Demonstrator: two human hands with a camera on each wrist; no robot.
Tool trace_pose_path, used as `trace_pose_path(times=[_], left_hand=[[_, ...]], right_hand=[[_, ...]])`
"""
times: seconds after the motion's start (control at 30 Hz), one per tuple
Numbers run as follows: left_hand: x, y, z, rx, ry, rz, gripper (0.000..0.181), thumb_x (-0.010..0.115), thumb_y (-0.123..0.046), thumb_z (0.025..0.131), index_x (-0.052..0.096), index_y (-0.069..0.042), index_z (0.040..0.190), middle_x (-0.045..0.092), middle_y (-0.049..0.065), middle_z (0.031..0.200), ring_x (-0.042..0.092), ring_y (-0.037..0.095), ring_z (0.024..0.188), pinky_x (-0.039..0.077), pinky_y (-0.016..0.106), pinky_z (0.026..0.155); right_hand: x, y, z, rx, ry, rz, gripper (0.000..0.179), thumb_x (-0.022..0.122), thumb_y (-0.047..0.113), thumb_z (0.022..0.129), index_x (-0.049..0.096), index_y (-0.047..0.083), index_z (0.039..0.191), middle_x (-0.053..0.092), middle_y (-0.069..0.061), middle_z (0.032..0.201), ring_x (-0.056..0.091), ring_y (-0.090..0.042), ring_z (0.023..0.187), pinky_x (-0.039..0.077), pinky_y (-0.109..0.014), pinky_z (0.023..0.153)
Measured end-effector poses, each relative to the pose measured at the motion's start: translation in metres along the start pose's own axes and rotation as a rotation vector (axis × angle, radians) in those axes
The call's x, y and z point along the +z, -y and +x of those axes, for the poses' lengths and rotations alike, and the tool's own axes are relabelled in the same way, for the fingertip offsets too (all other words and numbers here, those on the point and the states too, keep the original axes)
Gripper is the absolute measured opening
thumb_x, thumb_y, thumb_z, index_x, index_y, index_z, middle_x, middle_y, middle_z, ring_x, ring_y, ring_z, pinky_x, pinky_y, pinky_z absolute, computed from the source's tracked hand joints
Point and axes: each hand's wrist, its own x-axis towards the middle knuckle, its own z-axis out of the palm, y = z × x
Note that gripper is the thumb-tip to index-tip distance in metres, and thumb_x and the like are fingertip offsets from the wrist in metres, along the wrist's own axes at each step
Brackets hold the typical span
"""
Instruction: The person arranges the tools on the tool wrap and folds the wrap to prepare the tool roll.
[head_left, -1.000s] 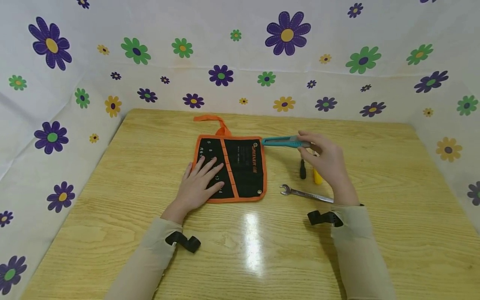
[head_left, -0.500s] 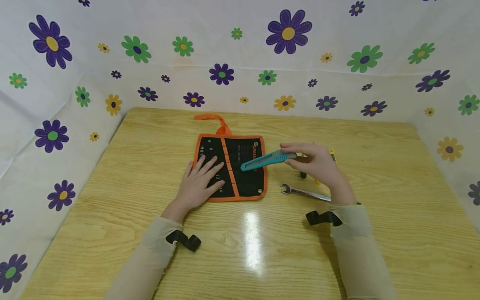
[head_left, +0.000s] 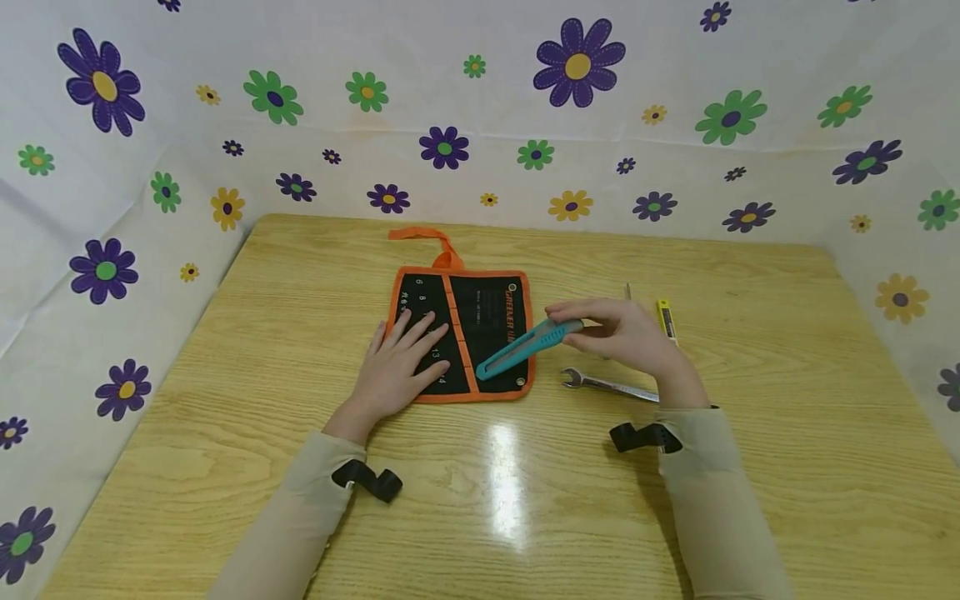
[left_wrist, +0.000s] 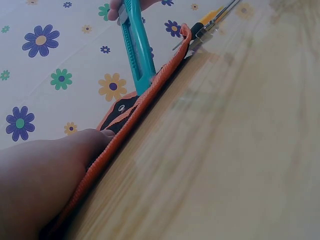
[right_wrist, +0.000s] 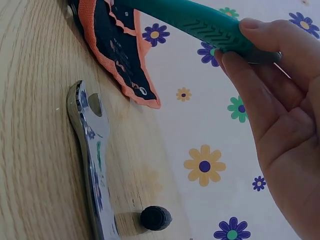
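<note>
A black tool pouch with orange edging (head_left: 491, 292) lies flat on the table, its pockets marked with numbers. My left hand (head_left: 397, 367) rests spread on the pouch's left part, fingers straight. Between the thumb and fingers of my right hand (head_left: 626, 337), the rear end of a teal utility knife (head_left: 521, 350) is pinched. The knife slants down to the left, its front end at the orange pocket edge near the lower pockets. In the left wrist view the knife (left_wrist: 137, 50) meets the pouch (left_wrist: 120, 112); whether its tip is inside a pocket I cannot tell.
A silver open-end wrench (head_left: 607, 387) lies right of the pouch, below my right hand. A yellow tool (head_left: 666, 317) lies partly behind that hand. The right wrist view shows a black handle end (right_wrist: 155, 218) beside the wrench. Flowered cloth (head_left: 480, 108) hangs behind the table.
My right hand has carried the utility knife left and toward me, from beside the pouch's upper right corner to over its lower pockets. The left hand has stayed in place.
</note>
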Motion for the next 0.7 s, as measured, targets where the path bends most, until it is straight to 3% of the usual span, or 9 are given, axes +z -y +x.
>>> trace_pose_path(times=[0.3, 0.57, 0.7], left_hand=[[0.0008, -0.0001, 0.0004, 0.003, 0.0, 0.004, 0.061, 0.037, -0.058, 0.098, 0.029, -0.029, 0.152, 0.018, -0.004, 0.158, 0.0, 0.024, 0.146, -0.005, 0.05, 0.113], [-0.0002, -0.0001, -0.0002, 0.002, 0.005, -0.011, 0.061, 0.038, -0.056, 0.098, 0.029, -0.029, 0.152, 0.018, -0.003, 0.158, 0.0, 0.025, 0.146, -0.005, 0.051, 0.113], [-0.0003, 0.0, -0.0006, -0.001, 0.007, -0.007, 0.061, 0.038, -0.056, 0.098, 0.029, -0.029, 0.152, 0.018, -0.004, 0.158, 0.0, 0.025, 0.146, -0.004, 0.051, 0.113]], right_hand=[[0.0013, 0.0056, -0.0004, 0.035, 0.05, -0.001, 0.032, 0.067, -0.004, 0.086, 0.066, -0.003, 0.118, 0.059, -0.018, 0.127, 0.055, -0.016, 0.117, 0.052, -0.033, 0.085], [0.0016, -0.0004, 0.0004, 0.097, 0.122, -0.005, 0.032, 0.067, -0.002, 0.087, 0.066, 0.0, 0.119, 0.06, -0.015, 0.125, 0.062, -0.019, 0.101, 0.054, -0.03, 0.079], [0.0047, -0.003, 0.002, 0.134, 0.154, -0.056, 0.034, 0.07, 0.002, 0.086, 0.066, 0.005, 0.12, 0.062, -0.011, 0.123, 0.062, -0.02, 0.094, 0.053, -0.031, 0.079]])
